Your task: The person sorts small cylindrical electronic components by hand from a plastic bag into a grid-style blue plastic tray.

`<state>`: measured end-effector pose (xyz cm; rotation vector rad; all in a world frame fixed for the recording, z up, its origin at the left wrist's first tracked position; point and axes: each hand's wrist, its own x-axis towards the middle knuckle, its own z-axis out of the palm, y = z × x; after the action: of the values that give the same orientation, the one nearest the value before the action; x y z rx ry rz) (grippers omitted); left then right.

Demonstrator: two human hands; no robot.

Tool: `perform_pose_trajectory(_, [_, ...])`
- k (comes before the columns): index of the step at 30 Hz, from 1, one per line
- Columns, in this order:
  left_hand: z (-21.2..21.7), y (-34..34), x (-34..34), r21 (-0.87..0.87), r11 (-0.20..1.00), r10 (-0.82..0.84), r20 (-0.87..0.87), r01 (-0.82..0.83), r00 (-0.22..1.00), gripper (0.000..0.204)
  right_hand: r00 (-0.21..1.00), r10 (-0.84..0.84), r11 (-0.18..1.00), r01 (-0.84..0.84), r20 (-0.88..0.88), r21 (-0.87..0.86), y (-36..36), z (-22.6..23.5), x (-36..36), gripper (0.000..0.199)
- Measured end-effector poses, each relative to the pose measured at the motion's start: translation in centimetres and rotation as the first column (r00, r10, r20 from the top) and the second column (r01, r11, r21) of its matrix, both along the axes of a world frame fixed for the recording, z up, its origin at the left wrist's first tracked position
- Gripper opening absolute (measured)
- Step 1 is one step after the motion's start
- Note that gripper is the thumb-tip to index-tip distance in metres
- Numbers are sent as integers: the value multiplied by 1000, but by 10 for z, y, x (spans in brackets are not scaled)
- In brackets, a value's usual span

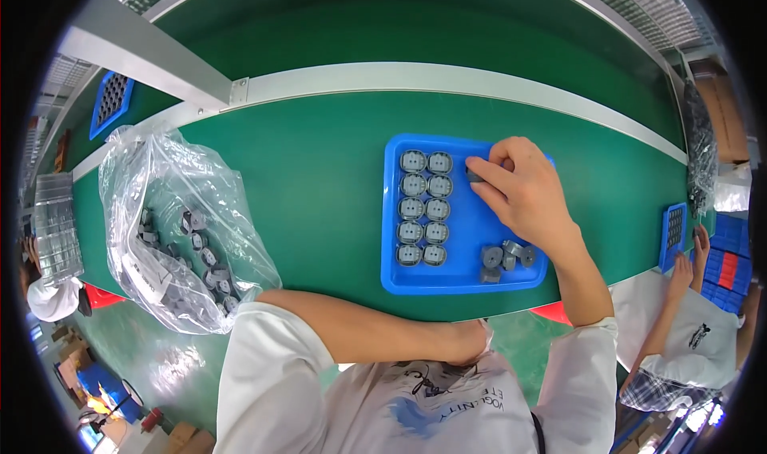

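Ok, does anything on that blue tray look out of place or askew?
Mostly tidy: ten grey round parts sit in two neat columns on the blue tray. Only the loose grey parts near its lower right lie jumbled, some tipped. The right hand sets another at the top.

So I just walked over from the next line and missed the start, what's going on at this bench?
A person in a white top is filling a blue tray on the green belt with small round grey parts. The right hand holds a part at the tray's top, beside two filled columns. A few loose parts lie in the tray's lower right. The left hand rests against the body. A clear bag of parts lies at left.
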<state>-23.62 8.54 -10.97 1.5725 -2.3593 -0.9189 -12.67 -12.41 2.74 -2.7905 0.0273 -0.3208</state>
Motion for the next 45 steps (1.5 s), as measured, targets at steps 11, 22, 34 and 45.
perform_pose_trajectory(11, [23, -3, 26, -25, 994, -108, -156, 106, 982, 18, 1000, -7, 1000, 7, 26, 14, 10, -3, 9, 24])
perform_pose_trajectory(22, [21, -4, 25, 25, 985, -162, -148, 168, 976, 16, 999, 28, 999, -27, 40, -35, 17, -3, 16, 15])
perform_pose_trajectory(34, [35, -16, 41, 4, 952, -304, -78, 305, 949, 11, 965, -262, 953, 258, 9, 159, -13, 46, -12, 20])
perform_pose_trajectory(45, [14, -11, 33, -22, 937, -348, 35, 349, 937, 10, 990, -95, 966, 67, -100, -251, -6, 19, -42, 23])
